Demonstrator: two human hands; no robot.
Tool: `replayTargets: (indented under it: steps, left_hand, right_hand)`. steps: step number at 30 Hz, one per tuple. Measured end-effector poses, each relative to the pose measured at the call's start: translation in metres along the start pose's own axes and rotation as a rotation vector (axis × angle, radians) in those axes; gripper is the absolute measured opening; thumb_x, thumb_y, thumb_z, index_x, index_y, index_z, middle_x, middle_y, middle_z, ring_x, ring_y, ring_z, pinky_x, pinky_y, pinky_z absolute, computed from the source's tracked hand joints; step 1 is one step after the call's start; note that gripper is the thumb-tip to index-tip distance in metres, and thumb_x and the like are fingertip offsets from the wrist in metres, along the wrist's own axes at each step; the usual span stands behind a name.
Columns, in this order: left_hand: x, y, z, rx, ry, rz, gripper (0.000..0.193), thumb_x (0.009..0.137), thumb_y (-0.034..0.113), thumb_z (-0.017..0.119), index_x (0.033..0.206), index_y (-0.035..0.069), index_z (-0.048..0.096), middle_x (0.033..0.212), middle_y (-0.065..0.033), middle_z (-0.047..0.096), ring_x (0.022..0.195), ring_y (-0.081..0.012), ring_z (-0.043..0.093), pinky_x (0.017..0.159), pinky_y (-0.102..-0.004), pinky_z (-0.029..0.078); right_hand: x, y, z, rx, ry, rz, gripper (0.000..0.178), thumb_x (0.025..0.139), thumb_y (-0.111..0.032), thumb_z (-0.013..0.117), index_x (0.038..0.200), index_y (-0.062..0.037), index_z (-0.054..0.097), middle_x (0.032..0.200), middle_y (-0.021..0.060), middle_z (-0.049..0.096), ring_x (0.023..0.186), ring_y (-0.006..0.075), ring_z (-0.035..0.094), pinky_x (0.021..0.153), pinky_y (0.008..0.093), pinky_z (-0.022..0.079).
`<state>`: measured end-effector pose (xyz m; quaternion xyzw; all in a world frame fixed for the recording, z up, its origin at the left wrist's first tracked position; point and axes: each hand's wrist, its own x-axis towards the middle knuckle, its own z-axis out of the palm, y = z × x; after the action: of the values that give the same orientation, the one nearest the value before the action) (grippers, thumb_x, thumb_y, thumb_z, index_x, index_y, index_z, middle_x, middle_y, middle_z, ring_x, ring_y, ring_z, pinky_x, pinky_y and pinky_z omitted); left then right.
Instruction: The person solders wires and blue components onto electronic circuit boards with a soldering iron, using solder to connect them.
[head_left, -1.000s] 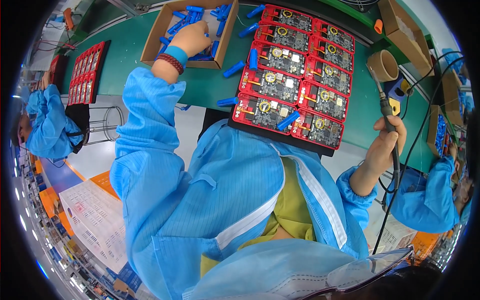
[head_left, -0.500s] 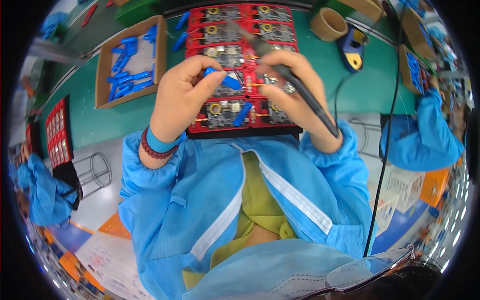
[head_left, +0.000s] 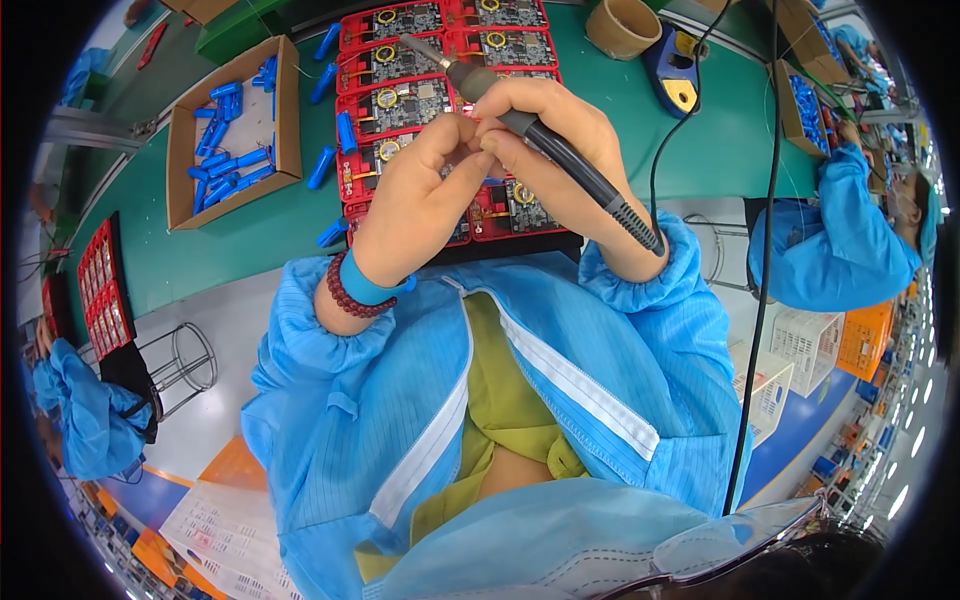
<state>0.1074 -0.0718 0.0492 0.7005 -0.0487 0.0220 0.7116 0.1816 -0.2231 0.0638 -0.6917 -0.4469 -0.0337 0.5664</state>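
My right hand (head_left: 560,150) is wrapped round a black soldering iron (head_left: 575,165), whose metal tip points up and left over the red cases. My left hand (head_left: 425,195) is closed in a pinch, its fingertips meeting those of the right hand above the near cases. Whatever lies between the fingertips is hidden. Under both hands are red cases (head_left: 345,105) in two columns, each holding a circuit board (head_left: 400,105) with a yellow ring. Blue cylindrical cells lie along the left side, one cell (head_left: 346,132) on the cases' edge and another cell (head_left: 321,167) on the green mat.
A cardboard box (head_left: 288,120) of blue cells stands on the left of the green mat (head_left: 130,240). At the back right are a brown round pot (head_left: 622,28) and a blue-yellow iron stand (head_left: 672,75). A black cable (head_left: 768,250) hangs on the right. Co-workers in blue sit at both sides.
My hands have come together, fingertips meeting. The blue cell pinched in my left hand no longer shows. The iron is still in my right hand; the whole view has shifted slightly.
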Motion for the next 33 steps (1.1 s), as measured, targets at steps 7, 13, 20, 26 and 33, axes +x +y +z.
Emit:
replayTargets:
  steps: [7,13,20,26,33]
  left_hand:
    - [0.004,-0.006,0.008,0.013,0.092,0.054,0.008,0.094,0.009,0.050,0.096,0.003,0.053,0.082,-0.0010,0.054,0.075,-0.0073,0.051,0.067,-0.0206,0.041]
    - [0.005,-0.008,0.015,-0.085,0.151,-0.005,0.005,0.091,0.005,0.052,0.090,0.001,0.054,0.078,0.0006,0.050,0.067,-0.0045,0.048,0.059,-0.0196,0.041]
    - [0.006,-0.010,0.019,-0.079,0.190,-0.019,0.003,0.090,0.005,0.053,0.090,0.002,0.054,0.077,0.0013,0.050,0.067,-0.0043,0.045,0.059,-0.0200,0.039]
    - [0.013,-0.010,0.015,0.336,0.131,0.187,0.001,0.085,0.001,0.055,0.085,0.000,0.055,0.076,-0.0057,0.051,0.066,-0.0144,0.051,0.059,-0.0259,0.041]
    - [0.017,0.003,0.020,0.583,0.081,0.324,0.006,0.081,-0.004,0.054,0.086,0.000,0.055,0.075,-0.0155,0.051,0.066,-0.0318,0.054,0.057,-0.0363,0.044]
  right_hand:
    - [-0.008,0.004,-0.004,-0.046,0.138,-0.002,0.026,0.078,0.001,0.063,0.103,-0.0055,0.057,0.082,0.0072,0.060,0.070,0.0161,0.060,0.061,0.0256,0.048]
    - [-0.018,0.009,-0.001,0.064,0.171,0.118,0.031,0.076,0.002,0.066,0.105,-0.0058,0.056,0.082,0.0049,0.059,0.071,0.0104,0.058,0.061,0.0228,0.048]
    - [-0.023,0.015,-0.003,0.034,0.160,0.097,0.032,0.076,0.002,0.066,0.106,-0.0064,0.056,0.084,0.0049,0.060,0.072,0.0110,0.060,0.062,0.0225,0.048]
    - [-0.019,0.016,-0.013,0.052,0.213,0.105,0.034,0.074,0.002,0.067,0.104,-0.0082,0.056,0.085,0.0052,0.061,0.077,0.0167,0.062,0.065,0.0275,0.049]
    - [-0.021,0.023,-0.023,-0.212,0.024,-0.144,0.033,0.070,-0.002,0.069,0.101,-0.0100,0.058,0.081,0.0083,0.059,0.074,0.0287,0.058,0.066,0.0356,0.047]
